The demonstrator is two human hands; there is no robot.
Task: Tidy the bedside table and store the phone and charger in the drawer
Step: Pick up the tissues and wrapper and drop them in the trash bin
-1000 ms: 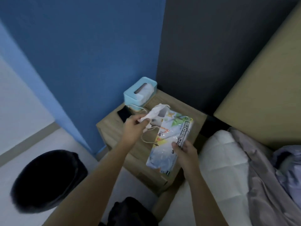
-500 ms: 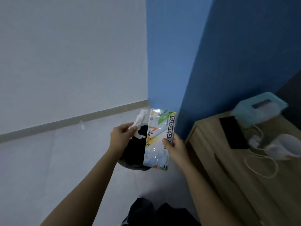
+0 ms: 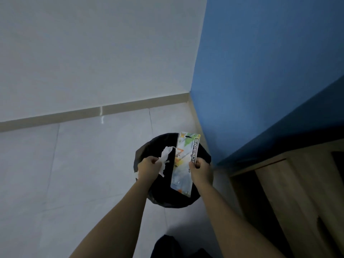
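The bedside table [image 3: 290, 192] shows only at the right edge of the view, as a wooden top and side under the blue wall [image 3: 270, 71]; a dark thing at its far right edge is cut off and I cannot tell what it is. The phone and the charger are not visible here. Both hands are over the black bin [image 3: 149, 151], which stands on the pale tiled floor [image 3: 83, 164] just beside the corner of the blue wall. The right hand [image 3: 201, 173] pinches the long edge of an empty scissors pack [image 3: 185, 164] between thumb and fingers; the pack is held almost upright above the bin opening, with the word "scissors" along its side. The left hand [image 3: 149, 169] is closed around a crumpled white tissue [image 3: 164, 158], which sticks out above the fist. The two hands are near each other but do not touch. Behind the bin, a beige skirting [image 3: 74, 114] runs along the white wall [image 3: 93, 53].
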